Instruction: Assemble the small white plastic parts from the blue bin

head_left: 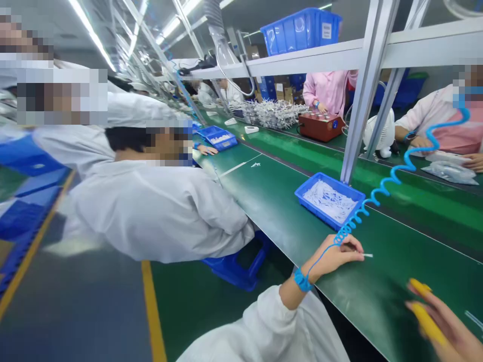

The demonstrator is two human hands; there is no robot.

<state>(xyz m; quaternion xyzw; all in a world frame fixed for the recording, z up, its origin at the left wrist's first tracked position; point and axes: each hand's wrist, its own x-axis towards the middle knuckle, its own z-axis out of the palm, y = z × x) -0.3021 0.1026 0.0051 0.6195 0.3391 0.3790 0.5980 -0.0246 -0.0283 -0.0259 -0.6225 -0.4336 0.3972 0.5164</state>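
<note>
My left grip (338, 254) is pinched together on a small white strip (368, 255), just above the worktop (381, 296) and inside its near edge, the strip's free end pointing away from that edge. I judge it very light, thin and easy to bend, perhaps slick, so a fingertip hold close to one end should suit it. My right grip (447, 322), blurred, is closed around a yellow-handled tool (428, 322) whose two handles stand apart; it looks stiff and light, best held along the handles, though I can't make out its working end. More white pieces fill the blue tray (314, 208), between the worktop's near and far edges. On the upper shelf (433, 42), a blue bin (292, 32) bears a white label (326, 31), its print too small to read, and I can read no brand anywhere
</note>
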